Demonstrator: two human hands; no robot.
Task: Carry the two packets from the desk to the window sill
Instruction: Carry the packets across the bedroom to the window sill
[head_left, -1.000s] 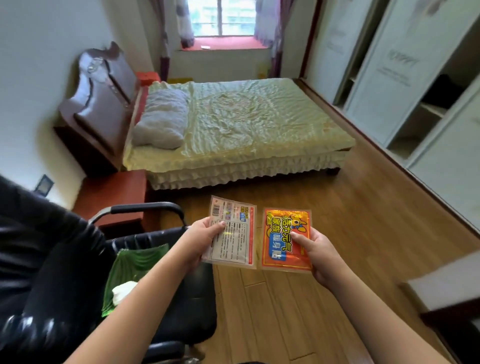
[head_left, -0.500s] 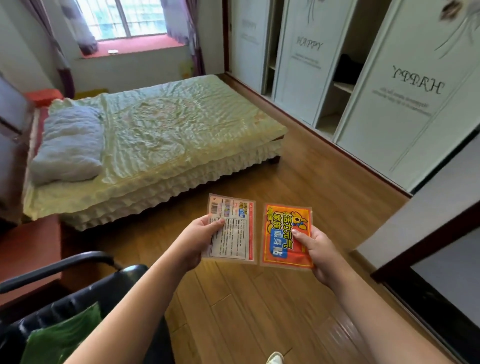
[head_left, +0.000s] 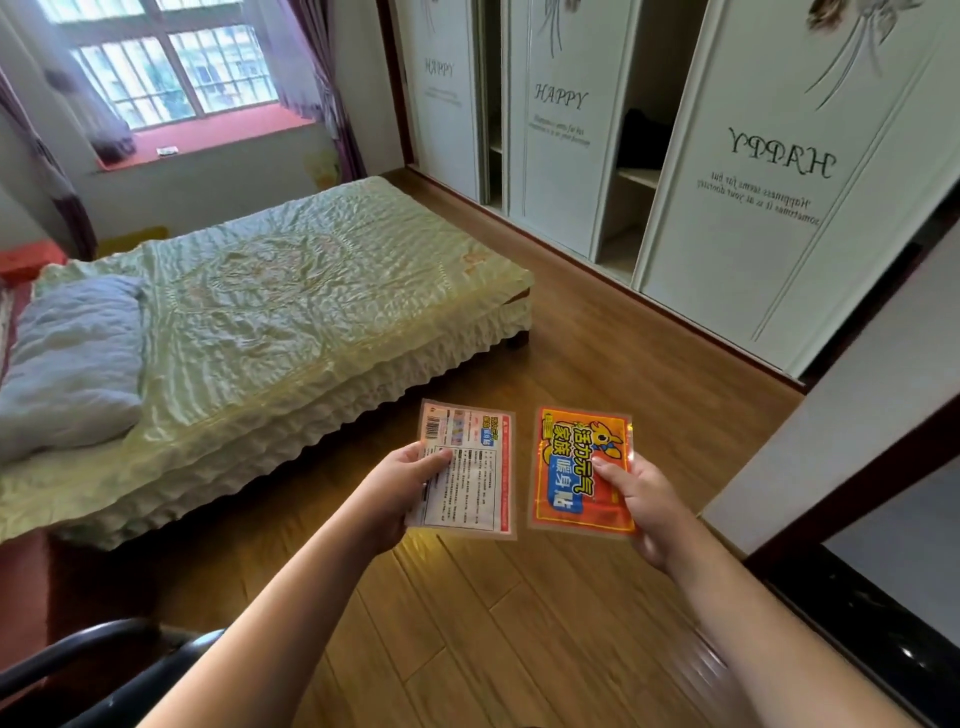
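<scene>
Between thumb & fingers: packets (head_left: 581, 470), both hands (head_left: 400, 493).

Pretty ordinary bedroom: warm wood-plank floor (head_left: 519, 623), and a low bed (head_left: 291, 291) with a crinkly pale-green bedspread and a grey-blue pillow (head_left: 72, 364) at its left end. Daylight comes through a barred window (head_left: 171, 67) at the far wall, with purple curtains (head_left: 322, 88) either side and a red window sill (head_left: 208, 137) underneath. The right wall is all white sliding wardrobe doors (head_left: 779, 182) printed with "HAPPY", a couple slid open on shelves, and a black chair arm (head_left: 78, 654) pokes in bottom left.
</scene>
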